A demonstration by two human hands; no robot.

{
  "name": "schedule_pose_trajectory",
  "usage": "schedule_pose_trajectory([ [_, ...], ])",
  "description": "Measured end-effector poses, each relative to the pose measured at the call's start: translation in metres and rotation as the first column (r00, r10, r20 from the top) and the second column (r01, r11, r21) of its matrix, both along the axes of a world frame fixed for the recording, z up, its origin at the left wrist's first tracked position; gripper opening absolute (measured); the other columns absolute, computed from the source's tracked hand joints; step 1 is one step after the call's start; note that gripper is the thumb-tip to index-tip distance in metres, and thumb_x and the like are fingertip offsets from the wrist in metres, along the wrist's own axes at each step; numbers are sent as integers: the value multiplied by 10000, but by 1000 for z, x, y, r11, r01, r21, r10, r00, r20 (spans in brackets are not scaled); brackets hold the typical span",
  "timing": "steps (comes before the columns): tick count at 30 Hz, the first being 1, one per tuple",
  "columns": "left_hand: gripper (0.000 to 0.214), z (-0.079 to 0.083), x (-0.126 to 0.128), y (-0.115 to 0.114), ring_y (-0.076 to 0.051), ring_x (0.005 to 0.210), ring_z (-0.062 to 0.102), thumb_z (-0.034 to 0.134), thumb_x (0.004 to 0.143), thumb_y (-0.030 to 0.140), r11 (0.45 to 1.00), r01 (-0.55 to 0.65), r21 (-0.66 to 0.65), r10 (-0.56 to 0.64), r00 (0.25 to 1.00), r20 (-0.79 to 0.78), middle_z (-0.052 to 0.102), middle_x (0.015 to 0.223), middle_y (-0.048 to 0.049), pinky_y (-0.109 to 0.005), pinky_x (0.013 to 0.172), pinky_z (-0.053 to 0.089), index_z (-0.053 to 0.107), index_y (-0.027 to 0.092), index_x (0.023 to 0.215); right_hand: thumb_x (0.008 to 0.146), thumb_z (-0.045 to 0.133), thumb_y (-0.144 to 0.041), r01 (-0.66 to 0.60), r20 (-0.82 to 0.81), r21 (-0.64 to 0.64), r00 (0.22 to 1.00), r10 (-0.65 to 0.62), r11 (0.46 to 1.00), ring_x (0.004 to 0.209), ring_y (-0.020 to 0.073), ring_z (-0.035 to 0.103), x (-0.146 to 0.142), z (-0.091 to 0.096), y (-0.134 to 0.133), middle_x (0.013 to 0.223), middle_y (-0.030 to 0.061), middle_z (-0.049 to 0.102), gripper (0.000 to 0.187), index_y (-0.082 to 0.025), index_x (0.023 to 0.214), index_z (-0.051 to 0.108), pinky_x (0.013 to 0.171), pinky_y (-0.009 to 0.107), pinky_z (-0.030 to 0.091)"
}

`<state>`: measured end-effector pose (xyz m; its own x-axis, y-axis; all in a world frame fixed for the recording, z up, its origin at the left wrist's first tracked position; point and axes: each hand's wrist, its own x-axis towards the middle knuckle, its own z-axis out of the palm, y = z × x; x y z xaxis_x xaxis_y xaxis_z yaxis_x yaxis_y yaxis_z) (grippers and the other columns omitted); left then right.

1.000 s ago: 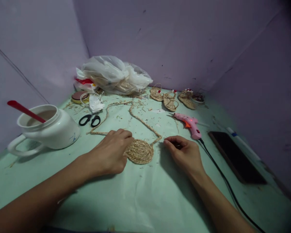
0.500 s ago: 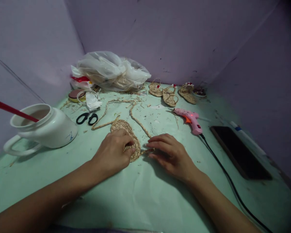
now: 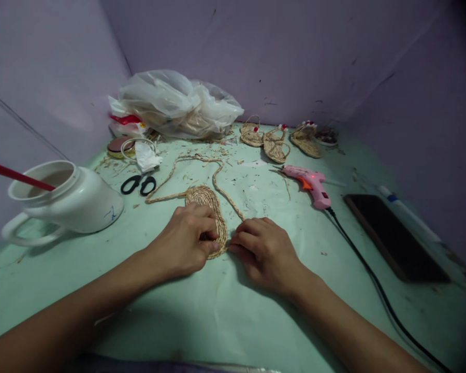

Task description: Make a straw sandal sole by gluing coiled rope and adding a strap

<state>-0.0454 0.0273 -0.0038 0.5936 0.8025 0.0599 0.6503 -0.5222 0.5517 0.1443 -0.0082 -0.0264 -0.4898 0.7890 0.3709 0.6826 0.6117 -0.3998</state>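
A flat oval coil of braided straw (image 3: 205, 203) lies on the pale green table (image 3: 225, 311). My left hand (image 3: 184, 241) presses on the coil's near end with curled fingers. My right hand (image 3: 262, 251) sits right beside it, fingers pinched on the braided straw cord (image 3: 227, 194) where it meets the coil's edge. The loose cord loops away toward the back of the table.
A white jug (image 3: 68, 199) with a red stick stands at left. Black scissors (image 3: 139, 184), a plastic bag (image 3: 176, 106), small straw sandals (image 3: 275, 145), a pink glue gun (image 3: 310, 184) with black cable, and a dark phone (image 3: 396, 235) lie around.
The coil has turned from lying sideways to pointing away from me. My right hand moved left to the coil's edge and now pinches the cord against it.
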Motion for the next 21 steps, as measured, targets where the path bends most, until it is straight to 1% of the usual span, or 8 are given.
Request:
schedule_pose_trajectory([
  [4, 129, 1, 1, 0, -193, 839, 509, 661, 709, 149, 1000, 8, -10, -8, 1000, -8, 589, 789, -10, -345, 740, 368, 589, 176, 605, 780, 593, -151, 14, -44, -166, 999, -21, 986, 728, 187, 586, -1, 2, 2, 751, 34, 651, 62, -180, 765, 646, 674, 344, 388],
  [6, 136, 2, 0, 0, -192, 839, 507, 656, 713, 145, 1000, 13, -12, -13, 1000, -13, 585, 790, -8, -343, 736, 362, 584, 175, 602, 768, 620, -136, 24, -43, -223, 998, -34, 974, 743, 187, 590, -1, 4, 3, 750, 25, 655, 56, -186, 758, 641, 692, 348, 386],
  [11, 169, 2, 0, 0, -186, 833, 494, 655, 716, 149, 1000, 25, -7, -25, 1000, -14, 581, 802, -4, -339, 736, 350, 554, 170, 583, 723, 667, -121, 84, -69, -227, 992, -102, 970, 717, 182, 586, -4, 2, 6, 726, 13, 662, 76, -193, 724, 643, 686, 344, 381],
  [13, 174, 2, 0, 0, -185, 835, 492, 659, 713, 151, 1000, 29, -4, -29, 999, -19, 581, 803, -3, -336, 733, 345, 550, 167, 578, 721, 670, -132, 92, -73, -223, 991, -111, 971, 703, 176, 582, -4, 1, 7, 709, 8, 657, 66, -193, 722, 647, 688, 341, 378],
  [17, 165, 2, 0, 0, -179, 830, 492, 664, 705, 154, 1000, 28, -6, -28, 999, -17, 581, 796, 0, -332, 728, 335, 559, 166, 578, 747, 656, -167, 13, -81, -201, 996, -29, 979, 686, 168, 566, 2, 2, 7, 676, 4, 633, 24, -182, 739, 640, 708, 341, 371],
  [21, 131, 1, -1, 0, -184, 839, 491, 643, 718, 165, 1000, 28, -6, -28, 999, -27, 593, 820, -6, -351, 749, 328, 589, 171, 599, 754, 616, -144, -74, -90, -198, 994, 57, 977, 667, 157, 546, 6, 8, 5, 661, 2, 611, 35, -171, 732, 611, 739, 348, 357],
])
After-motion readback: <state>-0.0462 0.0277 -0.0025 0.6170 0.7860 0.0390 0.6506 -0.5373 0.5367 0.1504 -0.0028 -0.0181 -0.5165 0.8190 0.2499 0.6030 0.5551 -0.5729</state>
